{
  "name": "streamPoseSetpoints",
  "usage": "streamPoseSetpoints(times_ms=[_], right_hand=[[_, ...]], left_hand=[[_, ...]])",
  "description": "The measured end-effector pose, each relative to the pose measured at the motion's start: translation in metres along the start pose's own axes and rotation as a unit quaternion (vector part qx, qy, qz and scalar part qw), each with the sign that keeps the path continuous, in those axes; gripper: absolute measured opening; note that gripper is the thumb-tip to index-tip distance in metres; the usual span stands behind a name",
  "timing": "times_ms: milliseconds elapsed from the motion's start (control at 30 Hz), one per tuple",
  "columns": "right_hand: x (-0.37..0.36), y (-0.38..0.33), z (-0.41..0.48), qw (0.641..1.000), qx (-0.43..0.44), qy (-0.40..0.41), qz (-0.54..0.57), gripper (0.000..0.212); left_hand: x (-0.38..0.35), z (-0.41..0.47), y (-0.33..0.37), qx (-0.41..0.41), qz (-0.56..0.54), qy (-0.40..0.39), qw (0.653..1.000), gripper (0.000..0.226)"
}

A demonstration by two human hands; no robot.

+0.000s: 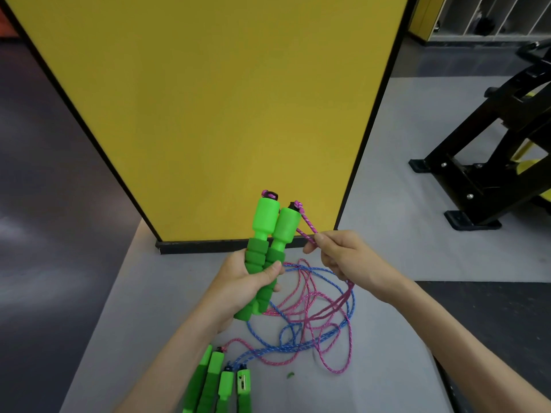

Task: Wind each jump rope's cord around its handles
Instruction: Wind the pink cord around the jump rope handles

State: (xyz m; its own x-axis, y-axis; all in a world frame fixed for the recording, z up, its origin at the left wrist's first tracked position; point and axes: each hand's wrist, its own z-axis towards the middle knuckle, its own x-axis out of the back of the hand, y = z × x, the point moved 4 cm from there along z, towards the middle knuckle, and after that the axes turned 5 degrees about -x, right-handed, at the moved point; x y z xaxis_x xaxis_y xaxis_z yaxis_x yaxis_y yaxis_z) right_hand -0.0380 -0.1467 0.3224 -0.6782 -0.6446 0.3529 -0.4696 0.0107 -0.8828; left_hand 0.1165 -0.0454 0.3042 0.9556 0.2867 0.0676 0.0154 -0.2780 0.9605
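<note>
Two green jump-rope handles (pixel 265 242), held upright together.
Left hand (pixel 244 281) grips both handles; right hand (pixel 343 254) pinches their pink cord (pixel 308 231).

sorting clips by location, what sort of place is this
Most likely a gym: a black exercise machine frame stands on grey floor matting, cubby shelves line the far wall, plus a jump rope's green handles and pink cord.

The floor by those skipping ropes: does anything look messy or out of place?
Yes. A small green scrap lies loose on the grey floor, perhaps a chip of handle foam, though that is unclear. The pink cord and blue cord lie crossed over each other in one tangle.
</note>
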Motion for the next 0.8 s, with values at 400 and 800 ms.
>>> streamPoseSetpoints(times_ms=[400, 800], right_hand=[[-0.028, -0.028, -0.035, 0.893, 0.112, 0.009, -0.436, 0.039], [-0.002, -0.051, -0.031, 0.872, 0.145, 0.017, -0.468, 0.03]], left_hand=[[0.007, 0.01, -0.013, -0.085, 0.385, 0.068, 0.917, 0.015], [-0.011, 0.0, -0.01, -0.101, 0.596, 0.002, 0.797, 0.02]])
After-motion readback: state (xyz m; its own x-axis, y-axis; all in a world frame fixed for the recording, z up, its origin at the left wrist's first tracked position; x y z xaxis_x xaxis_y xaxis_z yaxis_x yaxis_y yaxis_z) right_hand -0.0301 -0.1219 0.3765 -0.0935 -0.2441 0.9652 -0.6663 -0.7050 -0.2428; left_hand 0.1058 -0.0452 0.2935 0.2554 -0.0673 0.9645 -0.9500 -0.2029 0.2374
